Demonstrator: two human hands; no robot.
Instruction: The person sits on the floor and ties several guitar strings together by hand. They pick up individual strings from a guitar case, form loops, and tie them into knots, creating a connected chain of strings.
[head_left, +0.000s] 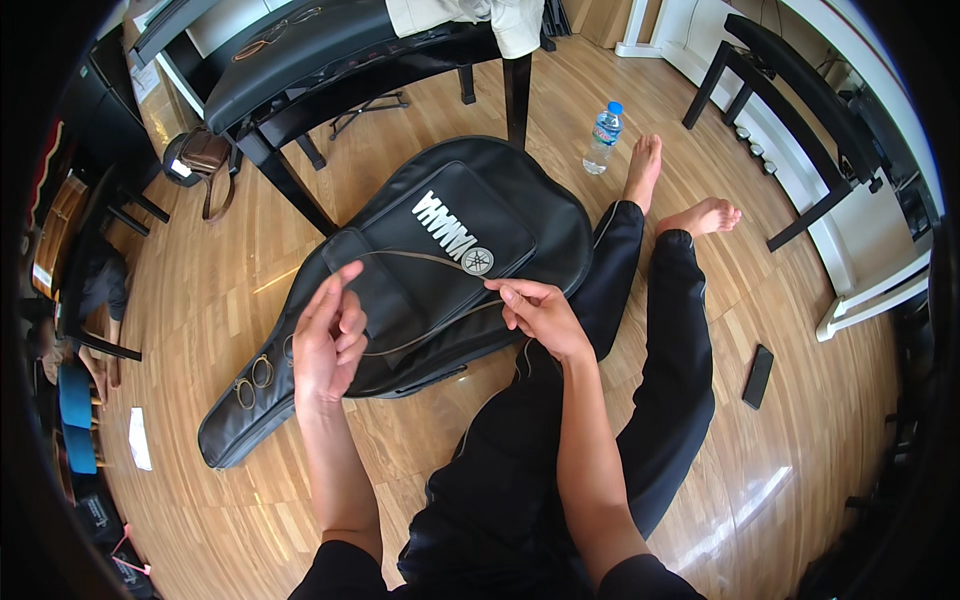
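A thin brownish-grey cord (425, 256) curves in a wide loop above a black guitar gig bag (430, 165). My right hand (540, 312) pinches it between thumb and fingers, over the bag's near right side. Over the bag's narrower part is my left hand (328, 345), its index finger stretched out and the lower fingers loosely curled. The loop passes behind this hand; no grip on it can be made out. Two small coiled rings of thin cord (254, 382) rest on the bag's neck, just left of my left hand.
A black padded bench (300, 70) stands beyond the bag. Past my bare feet is a blue-capped water bottle (603, 138). A dark phone (758, 376) lies on the wooden floor at right, another black bench (800, 100) farther back. A brown bag (205, 155) sits far left.
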